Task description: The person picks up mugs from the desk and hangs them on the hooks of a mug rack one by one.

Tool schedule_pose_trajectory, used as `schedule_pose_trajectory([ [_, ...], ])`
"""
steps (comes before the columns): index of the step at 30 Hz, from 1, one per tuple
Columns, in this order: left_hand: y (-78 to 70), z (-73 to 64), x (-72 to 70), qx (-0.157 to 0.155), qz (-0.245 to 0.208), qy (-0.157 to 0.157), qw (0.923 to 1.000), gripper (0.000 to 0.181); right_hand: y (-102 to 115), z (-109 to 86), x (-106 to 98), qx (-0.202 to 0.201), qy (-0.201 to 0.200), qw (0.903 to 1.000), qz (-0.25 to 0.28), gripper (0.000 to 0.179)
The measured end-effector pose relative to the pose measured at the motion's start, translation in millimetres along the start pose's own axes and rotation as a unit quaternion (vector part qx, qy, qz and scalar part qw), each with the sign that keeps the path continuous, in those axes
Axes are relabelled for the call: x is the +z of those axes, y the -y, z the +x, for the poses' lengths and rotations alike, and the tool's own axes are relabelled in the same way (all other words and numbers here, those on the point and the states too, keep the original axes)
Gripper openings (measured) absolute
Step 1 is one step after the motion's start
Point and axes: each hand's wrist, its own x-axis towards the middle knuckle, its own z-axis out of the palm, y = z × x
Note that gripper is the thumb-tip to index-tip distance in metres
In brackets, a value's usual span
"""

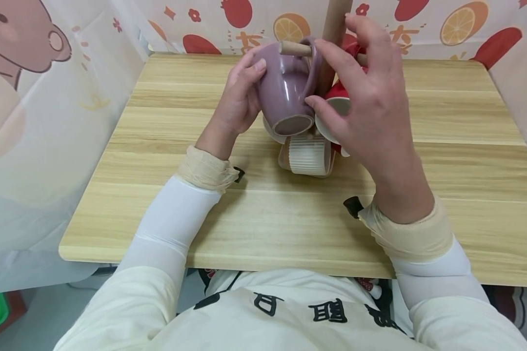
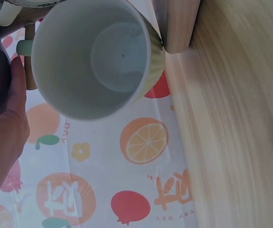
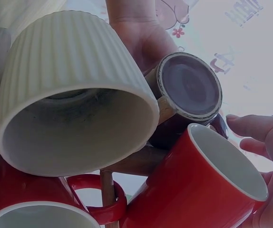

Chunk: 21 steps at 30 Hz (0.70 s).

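A glossy purple mug (image 1: 285,92) hangs tilted near the top of a wooden mug tree (image 1: 334,29), its handle looped over a peg (image 1: 295,48). My left hand (image 1: 241,90) grips the mug's body from the left, thumb on the near side. Around the handle my right hand (image 1: 373,87) is spread, index fingertip right at its top and thumb close to its lower end. In the right wrist view the purple mug's base (image 3: 189,85) shows beside a red mug (image 3: 198,190). The left wrist view catches only the mug's dark edge.
Below hangs a white ribbed mug (image 1: 309,155), large in the right wrist view. Another red mug (image 3: 32,190) hangs beside it. A pale mug with a green handle (image 2: 93,61) is on the far side. The wooden table (image 1: 281,224) meets a fruit-print curtain (image 1: 254,29) behind.
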Motion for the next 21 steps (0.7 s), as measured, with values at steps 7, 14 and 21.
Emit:
schedule_pose_trajectory([
  [7,-0.7,-0.3,1.1,0.008,0.019,0.004,0.9998,0.041,0.2,0.5,0.9,0.005,0.000,1.0000,-0.008,0.049],
  [14,-0.2,-1.2,0.7,0.003,0.011,-0.004,0.9999,0.043,0.0,0.3,3.3,0.003,-0.005,0.9999,-0.013,0.049],
  [21,0.5,-1.7,0.9,0.005,0.011,-0.003,0.9999,0.039,0.6,0.3,3.3,0.004,-0.003,0.9999,-0.016,0.049],
])
